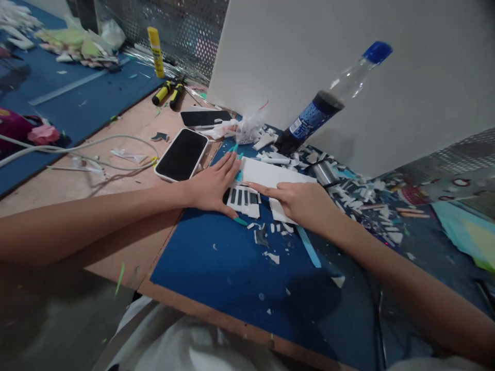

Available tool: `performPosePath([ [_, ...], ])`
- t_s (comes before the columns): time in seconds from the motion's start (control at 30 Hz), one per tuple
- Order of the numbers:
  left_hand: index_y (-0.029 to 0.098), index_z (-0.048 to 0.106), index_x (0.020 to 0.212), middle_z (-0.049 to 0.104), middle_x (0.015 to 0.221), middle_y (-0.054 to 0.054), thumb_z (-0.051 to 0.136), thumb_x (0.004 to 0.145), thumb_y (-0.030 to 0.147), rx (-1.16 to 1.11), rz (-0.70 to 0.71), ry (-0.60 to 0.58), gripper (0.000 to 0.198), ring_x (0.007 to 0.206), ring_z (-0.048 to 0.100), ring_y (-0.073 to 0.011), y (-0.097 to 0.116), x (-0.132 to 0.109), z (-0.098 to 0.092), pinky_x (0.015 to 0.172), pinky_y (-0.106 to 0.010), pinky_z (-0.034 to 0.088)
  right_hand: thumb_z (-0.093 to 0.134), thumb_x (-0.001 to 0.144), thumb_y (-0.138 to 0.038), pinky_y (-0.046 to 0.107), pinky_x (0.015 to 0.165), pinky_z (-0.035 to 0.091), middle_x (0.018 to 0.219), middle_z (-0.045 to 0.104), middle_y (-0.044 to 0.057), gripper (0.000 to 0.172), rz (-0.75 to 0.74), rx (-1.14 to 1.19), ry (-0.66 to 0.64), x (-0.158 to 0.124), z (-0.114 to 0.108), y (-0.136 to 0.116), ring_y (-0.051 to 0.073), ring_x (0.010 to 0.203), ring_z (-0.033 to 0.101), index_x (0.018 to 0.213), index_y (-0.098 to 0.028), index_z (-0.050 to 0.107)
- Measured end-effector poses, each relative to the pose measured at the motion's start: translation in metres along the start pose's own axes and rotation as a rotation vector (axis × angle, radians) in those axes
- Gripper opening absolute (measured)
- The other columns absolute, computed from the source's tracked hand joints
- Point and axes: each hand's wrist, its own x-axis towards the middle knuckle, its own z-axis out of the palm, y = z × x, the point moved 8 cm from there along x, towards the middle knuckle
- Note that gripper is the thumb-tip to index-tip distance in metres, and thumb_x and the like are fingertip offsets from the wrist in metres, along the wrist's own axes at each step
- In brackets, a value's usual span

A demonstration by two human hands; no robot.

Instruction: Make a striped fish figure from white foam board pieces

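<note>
My left hand lies flat with fingers spread, its long teal nails on the blue mat. Its fingertips reach the left end of a white sheet, and its thumb lies beside a small white piece with dark bars. My right hand stretches its index finger left along the lower edge of the white sheet; the other fingers curl under and are partly hidden. Another white piece shows beneath the right hand. Dark and white scraps lie just below the hands.
A bottle of dark drink leans near a pale panel. Two phones lie to the left, near a cable, pliers and a yellow glue stick. Paper scraps cover the right. A light-blue strip lies on the blue mat.
</note>
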Motion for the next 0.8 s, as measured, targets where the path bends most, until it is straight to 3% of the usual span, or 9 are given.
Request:
performPosePath([
  [0.3, -0.001, 0.002, 0.149, -0.002, 0.155, -0.024, 0.026, 0.058, 0.097, 0.041, -0.075, -0.039, 0.135, 0.144, -0.004, -0.0372, 0.0008, -0.0006, -0.0012, 0.116, -0.051, 0.006, 0.033, 0.089, -0.011, 0.025, 0.049, 0.013, 0.066, 0.057, 0.001, 0.065, 0.001, -0.053, -0.072, 0.0043, 0.007, -0.0032, 0.01, 0.047, 0.023, 0.147, -0.038, 0.022],
  [0.8, 0.003, 0.006, 0.15, 0.003, 0.155, -0.024, 0.032, 0.059, 0.096, 0.028, -0.051, 0.006, 0.132, 0.144, 0.001, -0.0397, 0.0022, -0.0011, -0.0039, 0.115, -0.052, 0.008, 0.03, 0.087, -0.007, 0.025, 0.049, 0.013, 0.067, 0.056, 0.001, 0.068, -0.002, -0.067, -0.101, 0.0032, 0.0071, -0.0064, 0.011, 0.047, 0.021, 0.148, -0.037, 0.023],
])
